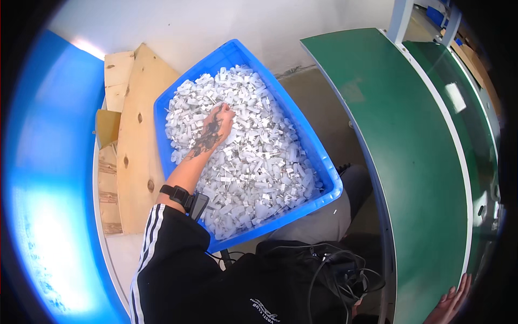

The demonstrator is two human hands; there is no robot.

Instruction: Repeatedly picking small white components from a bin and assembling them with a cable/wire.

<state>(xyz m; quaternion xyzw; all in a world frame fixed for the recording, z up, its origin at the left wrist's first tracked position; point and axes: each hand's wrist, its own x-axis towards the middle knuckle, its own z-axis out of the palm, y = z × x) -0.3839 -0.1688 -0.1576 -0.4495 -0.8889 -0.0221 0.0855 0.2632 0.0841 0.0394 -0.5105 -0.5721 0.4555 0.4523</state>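
Head view: green worktop (415,162) right, pale wall (162,24) beyond, blue bin (330,190) of white pieces (264,167) left of worktop. Left hand (221,120) curled on pieces, can't tell if pinching; right hand (452,302), fingers extended, touches worktop.

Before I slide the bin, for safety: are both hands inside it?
No, the left hand is in the blue bin, the right hand at the green table.

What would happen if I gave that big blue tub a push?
The blue tub would probably feel heavy, because lots of small white pieces fill it. Those pieces look loose, so they might shift and rattle. The tub's sides look like moulded plastic, so they might flex only slightly.
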